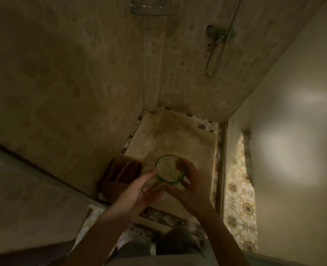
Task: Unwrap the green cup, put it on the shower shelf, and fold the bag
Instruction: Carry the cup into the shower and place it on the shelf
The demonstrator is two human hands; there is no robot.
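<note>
A green glass cup point(167, 170) is held upright in front of me, above the shower floor, and I look down into its mouth. My right hand point(189, 181) wraps its right side, with the thumb over the rim. My left hand point(139, 191) touches its left side with spread fingers. A thin clear wrap point(155, 186) seems to cling below the cup between my hands, but the dim, blurred picture makes it hard to tell. The shower shelf point(153, 8) is a metal-and-glass corner shelf high on the wall at the top.
The shower tap with its hose point(219, 38) is on the right wall. A brown stool or rack point(123, 174) stands in the shower's left corner. The stone shower floor point(170, 135) has a pebble border. Patterned floor tiles point(239, 204) lie at the right.
</note>
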